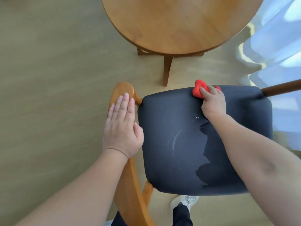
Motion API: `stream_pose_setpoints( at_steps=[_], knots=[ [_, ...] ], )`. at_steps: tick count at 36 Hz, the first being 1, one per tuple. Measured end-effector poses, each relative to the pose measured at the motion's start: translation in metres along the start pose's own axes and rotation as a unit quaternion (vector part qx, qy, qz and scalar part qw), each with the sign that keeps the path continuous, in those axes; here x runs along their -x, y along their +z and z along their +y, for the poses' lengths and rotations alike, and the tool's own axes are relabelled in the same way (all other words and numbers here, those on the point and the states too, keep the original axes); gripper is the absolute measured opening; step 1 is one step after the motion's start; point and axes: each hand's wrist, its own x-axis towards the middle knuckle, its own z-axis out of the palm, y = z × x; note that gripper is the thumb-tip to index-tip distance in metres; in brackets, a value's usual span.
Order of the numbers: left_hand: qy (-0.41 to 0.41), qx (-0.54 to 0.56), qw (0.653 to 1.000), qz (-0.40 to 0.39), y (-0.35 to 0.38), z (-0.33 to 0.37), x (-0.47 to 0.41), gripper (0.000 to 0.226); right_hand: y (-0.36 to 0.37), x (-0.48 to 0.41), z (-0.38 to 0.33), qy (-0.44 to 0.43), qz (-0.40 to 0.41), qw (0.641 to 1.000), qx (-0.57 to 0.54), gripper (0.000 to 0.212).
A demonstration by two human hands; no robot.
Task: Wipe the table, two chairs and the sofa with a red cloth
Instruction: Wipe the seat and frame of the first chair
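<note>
Bench [179,22], round and wooden, is seen beyond the chair [187,144], whose dark padded seat is marked with pale smears. The wooden armrest [123,90] is covered by the left hand [123,126], laid flat with fingers straight and nothing held. The red cloth [197,91] is bunched at the seat's far edge, gripped and pressed down by the curled fingers of the right hand [213,101]. The cloth is judged light, soft and limp, best taken as a wad in the palm. No brand, label or writing can be read.
</note>
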Motion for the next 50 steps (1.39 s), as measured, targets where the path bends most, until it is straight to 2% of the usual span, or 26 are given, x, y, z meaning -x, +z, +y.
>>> stream_pose_setpoints(
  at_steps=[7, 11, 15, 22, 26, 32, 40, 43, 50],
  knots=[
    [0.007, -0.004, 1.000, -0.009, -0.001, 0.000, -0.001, 0.067, 0.014, 0.039, -0.003, -0.038, 0.005, 0.999, -0.024, 0.057],
    [0.007, -0.007, 1.000, -0.011, -0.001, 0.000, 0.000, 0.068, 0.037, 0.085, -0.002, -0.099, 0.051, 0.993, -0.028, 0.046],
    [0.005, -0.010, 1.000, -0.017, -0.001, 0.000, 0.000, 0.069, 0.057, 0.134, -0.004, -0.115, 0.074, 0.990, -0.043, 0.049],
    [-0.002, -0.012, 1.000, -0.024, -0.001, 0.000, 0.001, 0.071, 0.073, 0.187, -0.004, -0.141, 0.034, 0.988, -0.047, 0.050],
    [-0.002, -0.005, 1.000, -0.026, -0.001, 0.000, 0.000, 0.072, 0.061, 0.177, -0.008, -0.126, 0.034, 0.989, -0.064, 0.047],
    [-0.002, -0.005, 1.000, -0.019, -0.001, 0.000, 0.001, 0.071, 0.027, 0.112, -0.011, -0.108, 0.085, 0.987, -0.082, 0.044],
    [-0.001, -0.010, 1.000, -0.022, -0.001, -0.001, 0.000, 0.070, -0.001, 0.005, -0.028, -0.012, 0.034, 0.999, 0.000, 0.056],
    [0.000, -0.011, 1.000, -0.026, 0.000, -0.001, 0.000, 0.070, 0.001, -0.006, -0.041, 0.016, -0.029, 0.999, 0.022, 0.057],
    [0.000, -0.009, 1.000, -0.021, -0.001, 0.000, 0.000, 0.070, 0.019, 0.022, -0.035, -0.031, -0.010, 0.999, -0.004, 0.055]
  ],
)
